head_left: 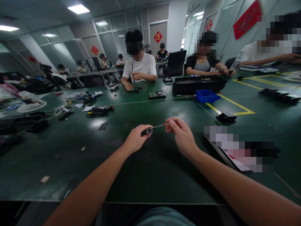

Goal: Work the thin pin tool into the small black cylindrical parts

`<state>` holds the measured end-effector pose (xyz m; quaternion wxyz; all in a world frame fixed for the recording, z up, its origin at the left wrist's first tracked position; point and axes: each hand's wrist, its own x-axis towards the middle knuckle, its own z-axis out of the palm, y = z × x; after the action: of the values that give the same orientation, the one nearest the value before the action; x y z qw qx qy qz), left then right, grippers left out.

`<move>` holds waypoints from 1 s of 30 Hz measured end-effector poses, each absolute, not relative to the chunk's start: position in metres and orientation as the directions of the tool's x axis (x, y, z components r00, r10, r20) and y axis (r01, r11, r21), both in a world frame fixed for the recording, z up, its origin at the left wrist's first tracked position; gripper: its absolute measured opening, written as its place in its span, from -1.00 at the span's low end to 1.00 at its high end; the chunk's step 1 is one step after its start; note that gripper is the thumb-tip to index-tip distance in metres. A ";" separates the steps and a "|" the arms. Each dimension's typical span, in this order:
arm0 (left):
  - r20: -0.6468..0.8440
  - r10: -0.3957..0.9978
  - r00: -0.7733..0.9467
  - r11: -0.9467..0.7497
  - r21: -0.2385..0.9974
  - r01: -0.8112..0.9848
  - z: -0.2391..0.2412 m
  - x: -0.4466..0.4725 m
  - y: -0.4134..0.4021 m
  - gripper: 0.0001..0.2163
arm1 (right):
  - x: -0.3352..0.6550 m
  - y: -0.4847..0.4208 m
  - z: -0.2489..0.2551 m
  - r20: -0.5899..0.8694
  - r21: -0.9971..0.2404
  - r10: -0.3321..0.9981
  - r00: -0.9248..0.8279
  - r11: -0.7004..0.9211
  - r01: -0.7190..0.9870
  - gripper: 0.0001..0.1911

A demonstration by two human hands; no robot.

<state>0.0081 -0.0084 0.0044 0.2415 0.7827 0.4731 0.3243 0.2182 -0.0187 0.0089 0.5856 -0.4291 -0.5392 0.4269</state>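
Note:
Just above the green tabletop, my left hand point(136, 138) is closed around a small dark cylindrical part point(149, 131) with a pale round rim facing me. My right hand point(180, 133) pinches the red handle of a thin screwdriver point(160, 126). Its metal shaft points left, and the tip reaches the rim of the cylindrical part. Whether the tip sits inside the rim or only touches it I cannot tell. Fingers hide most of the cylinder's body.
On the green table point(131, 175) lie a coiled black cable point(100, 112), a circuit-board device point(157, 94), a blue bin point(207, 96) and a small black part point(226, 117). To my right is a partly blurred flat item point(235, 150). A co-worker point(139, 67) sits across.

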 end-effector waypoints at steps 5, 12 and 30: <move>0.275 0.913 0.303 -0.406 0.692 0.597 0.004 0.008 -0.007 -0.61 | 0.218 -0.019 0.009 0.264 -0.962 0.964 0.034 0.261 0.084 -0.72; 0.279 0.912 0.300 -0.408 0.684 0.605 0.004 0.007 -0.007 -0.65 | 0.221 -0.016 0.005 0.251 -0.963 0.965 0.074 0.241 0.122 -0.72; 0.291 0.897 0.331 -0.440 0.643 0.627 0.003 0.003 -0.006 -0.64 | 0.225 -0.021 0.019 0.245 -0.881 0.968 0.062 0.196 0.430 -0.50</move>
<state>0.0034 -0.0061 0.0026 0.2137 0.7874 0.4841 0.3163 0.2252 -0.0213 0.0193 0.4620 -0.5635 -0.6200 0.2909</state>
